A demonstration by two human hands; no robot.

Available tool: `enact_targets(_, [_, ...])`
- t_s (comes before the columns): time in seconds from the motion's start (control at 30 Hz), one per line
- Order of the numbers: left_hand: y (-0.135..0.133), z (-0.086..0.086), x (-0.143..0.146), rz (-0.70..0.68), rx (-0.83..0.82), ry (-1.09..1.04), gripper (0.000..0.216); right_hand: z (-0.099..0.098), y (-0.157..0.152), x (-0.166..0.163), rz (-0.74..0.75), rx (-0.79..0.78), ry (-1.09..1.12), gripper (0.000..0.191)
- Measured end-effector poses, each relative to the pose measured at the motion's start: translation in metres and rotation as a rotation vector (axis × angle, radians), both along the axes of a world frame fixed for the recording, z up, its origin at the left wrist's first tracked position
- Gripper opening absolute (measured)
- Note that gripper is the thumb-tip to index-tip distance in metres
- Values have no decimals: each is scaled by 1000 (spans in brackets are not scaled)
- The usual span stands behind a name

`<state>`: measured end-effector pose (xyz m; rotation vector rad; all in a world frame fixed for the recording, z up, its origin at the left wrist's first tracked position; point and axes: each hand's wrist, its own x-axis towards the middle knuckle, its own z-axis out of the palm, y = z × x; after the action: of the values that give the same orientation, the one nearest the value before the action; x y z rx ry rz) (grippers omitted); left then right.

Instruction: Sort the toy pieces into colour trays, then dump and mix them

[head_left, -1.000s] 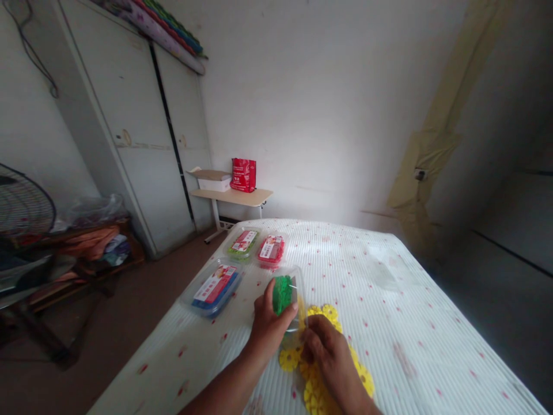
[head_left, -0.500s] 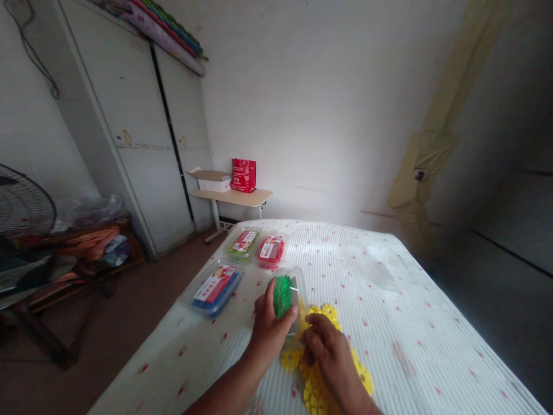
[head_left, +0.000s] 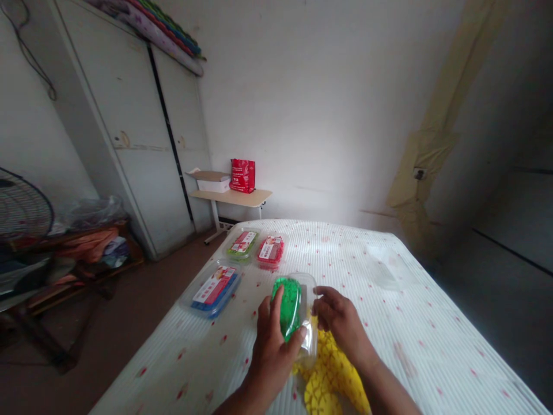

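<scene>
We recorded the left hand closed around the clear box of green pieces, thumb on its near side, the box tilted between both hands. The right hand had its fingers curled onto the box's right rim, apparently pinching it, though blur hid the contact. Yellow pieces lay just beneath both wrists on the spotted sheet; a blue box sat left of the left hand.

Boxes stand left; bed offers room right.
</scene>
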<state>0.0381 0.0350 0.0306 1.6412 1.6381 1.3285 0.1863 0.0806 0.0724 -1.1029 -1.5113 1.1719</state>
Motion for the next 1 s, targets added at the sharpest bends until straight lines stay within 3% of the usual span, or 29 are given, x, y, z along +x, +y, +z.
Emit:
enact_targets(0.27, [0, -2, -2, -40, 0, -29, 72, 1, -4, 8, 24, -44, -75, 31])
enact_targets(0.43, [-1, -3, -1, -26, -17, -7, 71, 5, -2, 4, -47, 39, -249, 20])
enact_targets(0.6, [1, -2, -1, -33, -4, -21, 71, 1, 0, 3, -59, 125, -310, 20])
enact_targets(0.7, [2, -1, 0, -35, -2, -22, 71, 3, -2, 2, -92, 180, -493, 27])
enact_targets(0.87, [4, -2, 4, 10, 13, -13, 68, 16, -12, -8, -192, 77, -1011, 43])
enact_targets(1.0, [4, -2, 8, 23, 21, 20, 66, 15, -21, -13, -204, 48, -1090, 53])
